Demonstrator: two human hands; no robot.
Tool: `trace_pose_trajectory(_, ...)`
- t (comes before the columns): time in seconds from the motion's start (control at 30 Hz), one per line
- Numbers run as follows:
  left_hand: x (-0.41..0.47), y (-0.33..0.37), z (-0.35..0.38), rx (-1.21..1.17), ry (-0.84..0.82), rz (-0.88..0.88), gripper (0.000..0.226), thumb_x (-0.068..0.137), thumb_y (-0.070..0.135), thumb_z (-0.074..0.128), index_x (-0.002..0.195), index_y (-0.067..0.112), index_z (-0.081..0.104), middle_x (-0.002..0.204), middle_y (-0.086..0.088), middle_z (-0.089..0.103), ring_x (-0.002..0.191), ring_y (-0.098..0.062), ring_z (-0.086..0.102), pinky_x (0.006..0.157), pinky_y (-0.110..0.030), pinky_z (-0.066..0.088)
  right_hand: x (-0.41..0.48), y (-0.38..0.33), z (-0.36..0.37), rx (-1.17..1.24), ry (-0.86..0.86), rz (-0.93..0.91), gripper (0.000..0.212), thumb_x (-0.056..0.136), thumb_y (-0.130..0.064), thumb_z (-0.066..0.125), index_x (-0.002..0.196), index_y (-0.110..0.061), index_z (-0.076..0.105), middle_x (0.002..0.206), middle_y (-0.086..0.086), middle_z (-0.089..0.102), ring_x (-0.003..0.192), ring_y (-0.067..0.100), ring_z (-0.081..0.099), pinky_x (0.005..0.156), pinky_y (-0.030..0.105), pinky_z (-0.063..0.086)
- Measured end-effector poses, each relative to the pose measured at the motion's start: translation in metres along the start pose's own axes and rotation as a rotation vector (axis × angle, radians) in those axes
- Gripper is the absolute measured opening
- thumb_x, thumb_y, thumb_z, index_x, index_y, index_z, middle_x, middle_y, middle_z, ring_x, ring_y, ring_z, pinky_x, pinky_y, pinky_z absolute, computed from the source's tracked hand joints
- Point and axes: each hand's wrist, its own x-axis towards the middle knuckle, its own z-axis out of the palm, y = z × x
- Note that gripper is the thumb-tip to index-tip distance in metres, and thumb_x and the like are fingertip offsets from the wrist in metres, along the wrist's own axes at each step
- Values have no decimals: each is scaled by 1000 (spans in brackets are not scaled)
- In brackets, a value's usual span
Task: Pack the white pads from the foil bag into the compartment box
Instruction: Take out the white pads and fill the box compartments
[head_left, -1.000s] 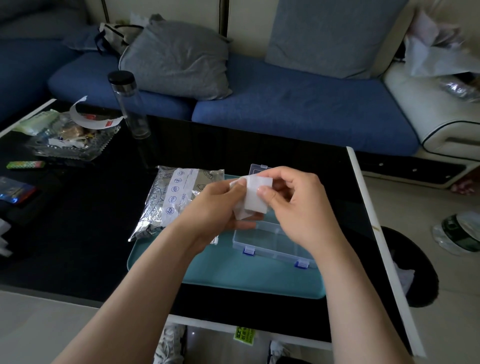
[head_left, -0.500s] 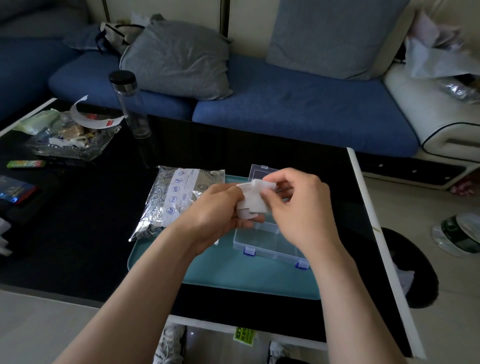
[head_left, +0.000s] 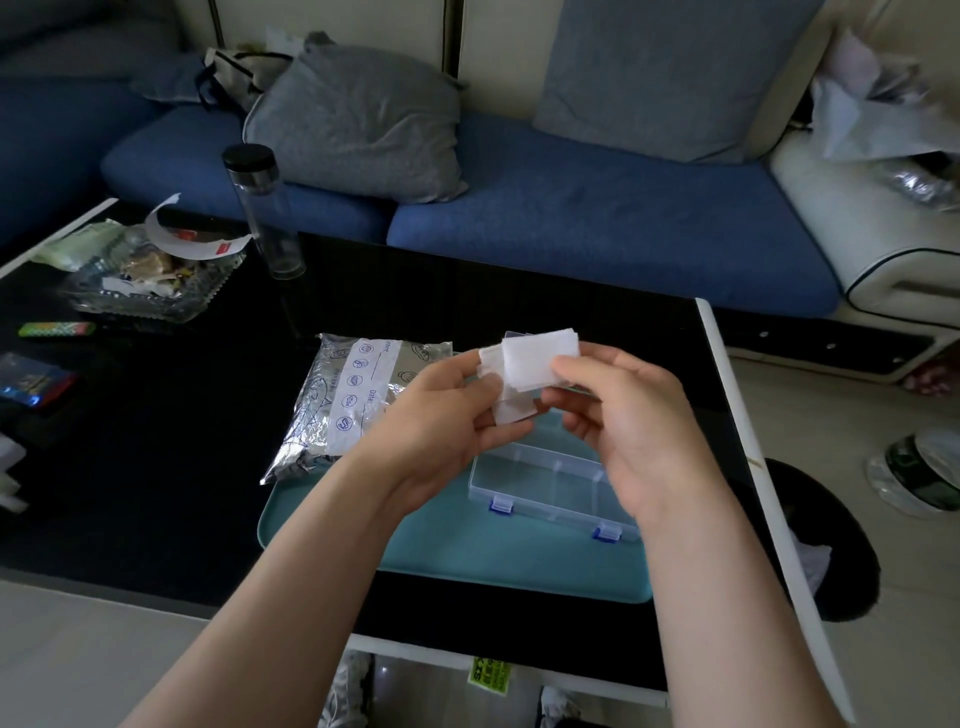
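Just left of the left grip, the foil bag lies flat on the dark tabletop, its near corner resting on the teal tray. The left grip is clenched on a small bunch of white pads, thumb on top and fingers curled beneath, and holds them up in the air between the two grips. The right grip pinches the right edge of the topmost pad between thumb and fingers, while the clear compartment box sits open on the tray directly below both grips, apart from them.
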Motion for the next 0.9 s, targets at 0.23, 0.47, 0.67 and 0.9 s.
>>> trace_pose_trajectory(0.23,-1,1,3,28,-93,17,34,110,1,43,133,12,65,127,-16,74,124,-28,69,107,-40,55,-8,2,5,-118,52,-121,16,92,-8,75,101,-20,81,83,-3,81,80,13,78,57,11,51)
trace_pose_trajectory(0.47,0,4,3,-9,-97,-9,42,102,-1,38,124,8,73,128,-26,70,119,-31,69,110,-47,53,-8,3,8,-117,98,-175,18,88,-6,75,98,-19,81,80,1,81,75,13,78,60,14,53)
trace_pose_trajectory(0.67,2,-1,2,12,-40,-12,30,112,6,41,131,1,63,125,-21,74,117,-36,72,104,-51,57,-4,10,6,-511,98,-371,67,81,-9,77,139,-39,60,122,-12,60,104,2,63,84,15,54)
trace_pose_trajectory(0.9,-3,5,2,11,-19,-62,33,109,3,38,118,0,69,109,-20,77,92,-27,75,79,-37,65,1,15,1,-917,-179,-667,67,82,-5,84,142,-27,65,140,-10,54,129,4,52,101,0,32)
